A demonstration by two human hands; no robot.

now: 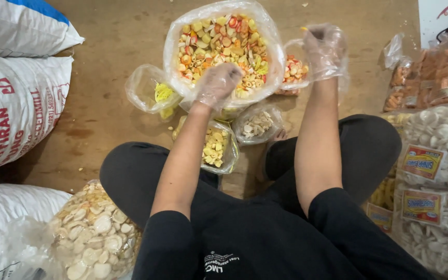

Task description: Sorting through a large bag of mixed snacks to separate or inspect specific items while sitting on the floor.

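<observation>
On floor: four small cracker bags | left hand cupped in big bag | right hand pinching one small bag

Large clear bag of mixed coloured crackers at centre top, small clear bags beneath it, white woven sacks at left, sealed cracker packs with red-yellow labels at right.

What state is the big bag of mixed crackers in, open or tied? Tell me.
Open. The big bag has its mouth spread wide, with the colourful crackers exposed, and the gloved left hand reaches in at its near edge.
</observation>
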